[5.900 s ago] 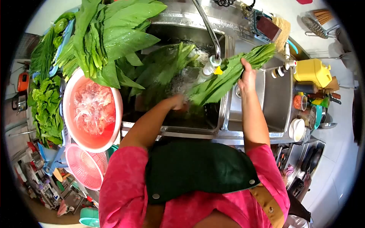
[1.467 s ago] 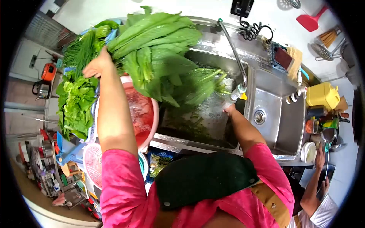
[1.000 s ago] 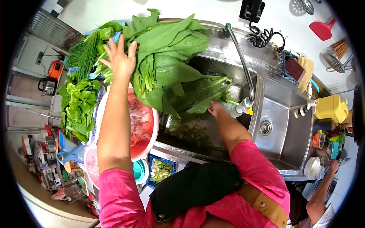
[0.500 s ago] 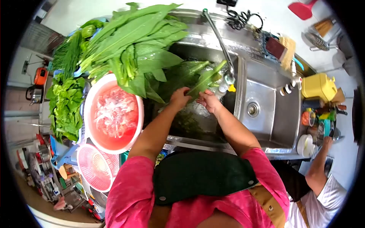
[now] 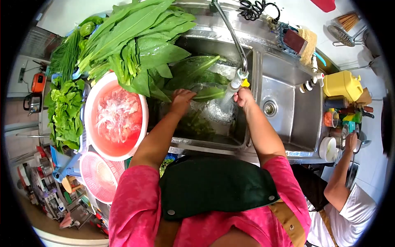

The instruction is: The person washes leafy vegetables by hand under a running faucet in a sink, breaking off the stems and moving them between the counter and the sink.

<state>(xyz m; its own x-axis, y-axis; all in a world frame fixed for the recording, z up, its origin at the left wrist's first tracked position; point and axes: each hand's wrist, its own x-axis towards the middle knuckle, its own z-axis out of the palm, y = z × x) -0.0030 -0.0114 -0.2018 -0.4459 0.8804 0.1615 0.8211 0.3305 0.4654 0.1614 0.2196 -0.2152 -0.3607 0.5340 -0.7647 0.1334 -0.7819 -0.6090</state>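
My left hand [image 5: 181, 101] is closed on one end of a long green leaf [image 5: 209, 93] above the left sink basin [image 5: 214, 140]. The leaf stretches rightward into the water stream under the faucet [image 5: 238, 78]. Just right of that stream, my right hand [image 5: 244, 98] has its fingers curled at the leaf's stem end; splashing water partly hides the grip. Below my hands, more leaves lie in the water in the basin. A large pile of long wet leaves [image 5: 135, 45] overhangs the basin's left side.
Left of the sink stand a pink basin [image 5: 88, 119] with pale pieces in reddish water, leafy greens [image 5: 66, 115] and a pink colander [image 5: 98, 177]. The right basin [image 5: 284, 82] adjoins mine. A yellow jug [image 5: 343, 88] stands beyond. Another person's arm [image 5: 339, 177] reaches in at right.
My hands have moved apart, the left to the left and the right toward the faucet. The leaf, slanted upward before, now lies nearly level under the stream. The view has shifted slightly.
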